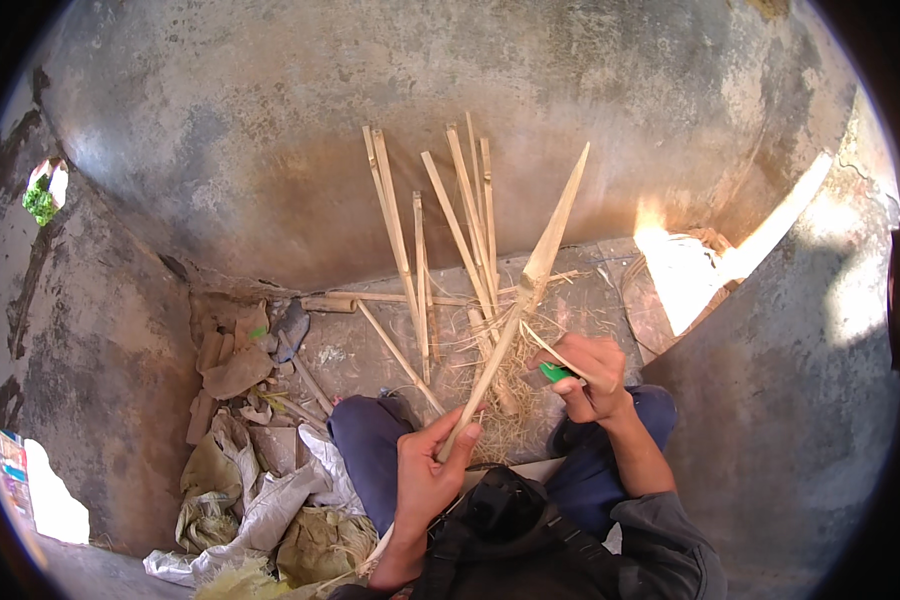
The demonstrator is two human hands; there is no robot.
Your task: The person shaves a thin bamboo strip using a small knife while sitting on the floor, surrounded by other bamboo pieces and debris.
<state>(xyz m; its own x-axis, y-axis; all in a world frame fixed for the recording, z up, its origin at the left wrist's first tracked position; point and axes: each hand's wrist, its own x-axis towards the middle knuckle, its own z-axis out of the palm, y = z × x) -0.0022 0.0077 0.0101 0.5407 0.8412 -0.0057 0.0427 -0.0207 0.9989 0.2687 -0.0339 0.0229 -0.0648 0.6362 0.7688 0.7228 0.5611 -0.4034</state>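
A long bamboo strip (518, 318) is held near its lower end by the left hand (428, 472), closed around it with the thumb on top, its pointed tip raised toward the grey wall (270, 130). The right hand (592, 375) is closed on a green-handled knife (553, 373), set just beside the strip at mid-length, where a thin sliver is being peeled away. More bamboo slats (440, 230) are propped against the wall, above shavings (505, 400) spread on the floor between the knees. A slip is judged the main hazard: should the blade catch in the grain and jump, the left-hand fingers lower on the strip could be cut, or the strip split off-line.
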